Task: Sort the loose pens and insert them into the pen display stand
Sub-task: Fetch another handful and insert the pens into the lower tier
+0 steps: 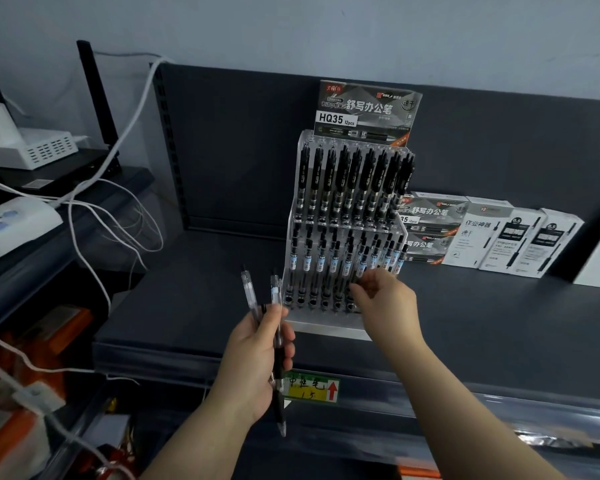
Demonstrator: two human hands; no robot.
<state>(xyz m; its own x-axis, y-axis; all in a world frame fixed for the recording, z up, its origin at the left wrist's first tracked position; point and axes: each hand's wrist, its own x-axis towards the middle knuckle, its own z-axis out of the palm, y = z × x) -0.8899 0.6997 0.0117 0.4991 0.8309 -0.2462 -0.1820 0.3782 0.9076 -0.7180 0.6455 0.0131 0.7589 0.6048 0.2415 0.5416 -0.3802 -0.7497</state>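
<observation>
A clear acrylic pen display stand (326, 322) sits on a dark shelf, with a back row of black pens (354, 181) and a lower front row of clear pens with blue labels (329, 268). My left hand (257, 355) grips a small bunch of loose clear pens (276, 306), their clicker ends up, just left of the stand. My right hand (385, 296) reaches into the right side of the front row, fingertips pinched on a pen (361, 268) standing in or above a slot; the slot itself is hidden by my fingers.
Boxes of pens (492, 237) are lined up right of the stand against the dark back panel. A yellow and green price label (310, 389) is on the shelf edge. White cables (94, 209) and white devices (45, 150) crowd the left side.
</observation>
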